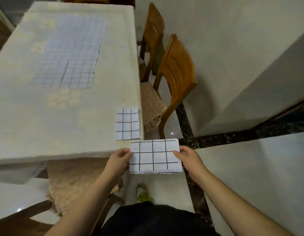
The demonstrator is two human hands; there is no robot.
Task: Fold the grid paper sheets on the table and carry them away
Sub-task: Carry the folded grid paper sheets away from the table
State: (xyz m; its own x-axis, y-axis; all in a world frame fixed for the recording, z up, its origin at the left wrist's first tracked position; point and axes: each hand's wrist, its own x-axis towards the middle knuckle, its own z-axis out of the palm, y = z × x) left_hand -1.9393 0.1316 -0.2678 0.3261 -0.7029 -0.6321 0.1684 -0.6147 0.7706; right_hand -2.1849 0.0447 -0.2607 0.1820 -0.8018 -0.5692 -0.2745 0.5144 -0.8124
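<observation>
Head view, steep downward, table (45, 133) far end blurred.

We see matt white paper ruled with black lines in the folded sheet (155, 156); a soft, fuzzy cream cloth over the bench (45, 116); smooth varnished wooden chairs (177, 68); and glossy, reflective floor tiles (250, 167).

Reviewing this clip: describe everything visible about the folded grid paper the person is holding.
The folded grid paper is a white rectangle ruled with dark lines into large squares. Layered edges show along its lower side, so it is folded into several plies. It is held nearly flat and level off the table's near right corner, above the floor. The left hand pinches its left edge and the right hand pinches its right edge. Nothing else touches it.
</observation>
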